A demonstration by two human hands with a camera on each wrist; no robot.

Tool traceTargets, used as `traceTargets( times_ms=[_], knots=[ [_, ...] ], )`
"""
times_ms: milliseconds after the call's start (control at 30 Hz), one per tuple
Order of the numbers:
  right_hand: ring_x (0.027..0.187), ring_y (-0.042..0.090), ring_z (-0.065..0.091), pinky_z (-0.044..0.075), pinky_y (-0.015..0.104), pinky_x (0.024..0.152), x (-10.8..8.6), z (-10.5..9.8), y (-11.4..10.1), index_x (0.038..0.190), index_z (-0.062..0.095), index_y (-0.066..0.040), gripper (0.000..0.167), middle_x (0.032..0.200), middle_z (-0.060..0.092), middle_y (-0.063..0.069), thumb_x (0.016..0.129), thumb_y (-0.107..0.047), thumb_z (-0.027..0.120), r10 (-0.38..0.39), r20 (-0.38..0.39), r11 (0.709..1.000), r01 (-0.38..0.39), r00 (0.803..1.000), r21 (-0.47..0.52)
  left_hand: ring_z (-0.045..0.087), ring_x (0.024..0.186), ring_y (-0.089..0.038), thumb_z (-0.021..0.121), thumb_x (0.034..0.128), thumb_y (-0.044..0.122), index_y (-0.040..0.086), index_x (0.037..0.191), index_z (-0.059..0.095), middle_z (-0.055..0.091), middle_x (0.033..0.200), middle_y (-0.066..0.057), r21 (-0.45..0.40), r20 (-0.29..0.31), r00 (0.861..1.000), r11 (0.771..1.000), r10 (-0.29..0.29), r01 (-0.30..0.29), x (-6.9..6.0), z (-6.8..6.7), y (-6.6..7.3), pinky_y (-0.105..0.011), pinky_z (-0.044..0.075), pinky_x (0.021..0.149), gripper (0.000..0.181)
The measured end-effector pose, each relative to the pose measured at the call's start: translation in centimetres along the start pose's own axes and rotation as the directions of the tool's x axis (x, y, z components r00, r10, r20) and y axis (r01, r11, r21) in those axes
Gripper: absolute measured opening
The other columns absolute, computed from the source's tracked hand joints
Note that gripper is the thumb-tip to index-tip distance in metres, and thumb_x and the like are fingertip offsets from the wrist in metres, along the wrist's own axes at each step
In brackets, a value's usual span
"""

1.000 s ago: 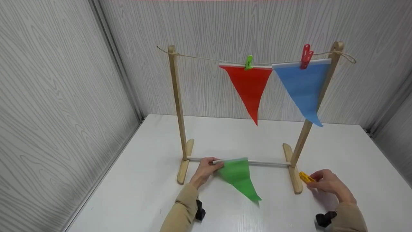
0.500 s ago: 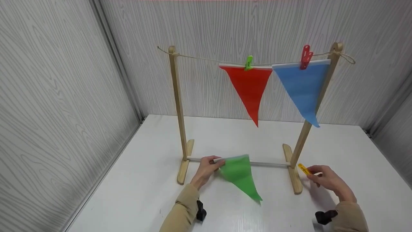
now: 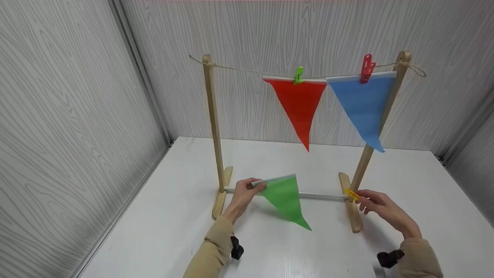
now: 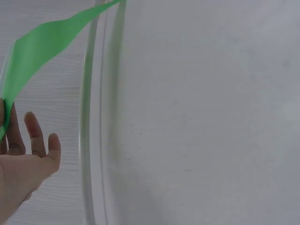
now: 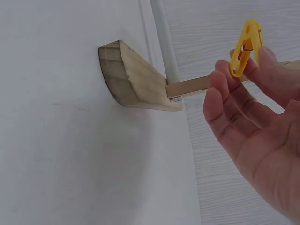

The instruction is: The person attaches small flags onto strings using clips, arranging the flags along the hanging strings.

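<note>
A green triangular pennant point(image 3: 285, 193) with a white top edge hangs from my left hand point(image 3: 244, 195), which pinches its upper left corner above the table. In the left wrist view the green pennant point(image 4: 44, 42) stretches away from the hand, its tip pointing up. Between thumb and fingers my right hand point(image 3: 382, 208) pinches a yellow clothespin point(image 3: 352, 194), close to the right foot of the stand. The right wrist view shows the yellow clothespin point(image 5: 247, 47) with its handle ends between thumb and fingertip.
A twine line point(image 3: 243, 69) spans two wooden posts point(image 3: 213, 116). On it hang a red pennant point(image 3: 299, 104) under a green clothespin point(image 3: 298, 75) and a blue pennant point(image 3: 362, 104) under a red clothespin point(image 3: 367, 68). A white crossbar point(image 3: 320, 196) joins the wooden feet point(image 3: 353, 216).
My left hand has lifted the green pennant higher. The right hand has moved up and left with the yellow clothespin, to the base of the right post.
</note>
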State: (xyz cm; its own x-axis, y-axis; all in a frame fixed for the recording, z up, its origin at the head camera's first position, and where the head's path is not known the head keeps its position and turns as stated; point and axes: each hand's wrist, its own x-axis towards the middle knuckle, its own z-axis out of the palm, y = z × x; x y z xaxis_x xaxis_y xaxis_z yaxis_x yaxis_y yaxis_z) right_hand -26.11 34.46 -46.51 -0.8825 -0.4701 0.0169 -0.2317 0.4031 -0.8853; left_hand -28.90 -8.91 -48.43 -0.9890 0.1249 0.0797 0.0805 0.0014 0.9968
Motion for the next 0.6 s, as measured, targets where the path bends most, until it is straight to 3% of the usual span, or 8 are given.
traceTargets(
  times_ms=[133,300,433,600],
  knots=[
    [0.090,0.006,0.063,0.054,0.020,0.081,0.3,0.2,-0.7,0.140,0.036,0.022,0.049,0.098,0.064,-0.015,0.109,-0.015,0.041,-0.051,-0.011,0.998,0.052,0.999,0.045,0.067,0.087,-0.005,0.070,0.0955,0.016,-0.006,0.113,0.069,0.074,0.091,0.003,-0.012,-0.040,0.999,1.000,0.021,-0.022,0.1,-0.3,1.4,-0.030,0.052,0.097,0.029],
    [0.094,0.004,0.062,0.054,0.018,0.083,0.7,0.6,-1.4,0.137,0.041,0.020,0.045,0.106,0.065,-0.014,0.110,-0.015,0.038,-0.106,-0.072,0.985,0.114,0.992,0.126,0.068,0.095,-0.008,0.069,0.0961,0.018,-0.004,0.114,0.069,0.075,0.100,-0.003,-0.004,-0.095,0.994,0.999,0.052,-0.052,0.2,-0.7,3.4,-0.041,0.049,0.108,0.029],
    [0.096,0.005,0.062,0.054,0.018,0.085,1.0,1.1,-2.2,0.137,0.047,0.014,0.042,0.110,0.065,-0.013,0.110,-0.016,0.040,-0.110,-0.144,0.979,0.132,0.984,0.156,0.069,0.096,-0.009,0.069,0.0961,0.018,-0.003,0.114,0.069,0.075,0.101,-0.003,-0.016,-0.127,0.989,0.997,0.079,-0.081,0.2,-1.2,4.9,-0.042,0.048,0.110,0.028],
    [0.097,0.008,0.064,0.053,0.015,0.090,1.2,1.8,-3.9,0.136,0.054,0.005,0.040,0.110,0.066,-0.013,0.108,-0.022,0.047,-0.077,-0.237,0.986,0.109,0.968,0.125,0.069,0.094,-0.008,0.070,0.0955,0.017,-0.002,0.113,0.070,0.075,0.096,0.001,-0.043,-0.148,0.983,0.993,0.105,-0.113,0.0,-1.8,6.6,-0.042,0.047,0.110,0.026]
  ],
)
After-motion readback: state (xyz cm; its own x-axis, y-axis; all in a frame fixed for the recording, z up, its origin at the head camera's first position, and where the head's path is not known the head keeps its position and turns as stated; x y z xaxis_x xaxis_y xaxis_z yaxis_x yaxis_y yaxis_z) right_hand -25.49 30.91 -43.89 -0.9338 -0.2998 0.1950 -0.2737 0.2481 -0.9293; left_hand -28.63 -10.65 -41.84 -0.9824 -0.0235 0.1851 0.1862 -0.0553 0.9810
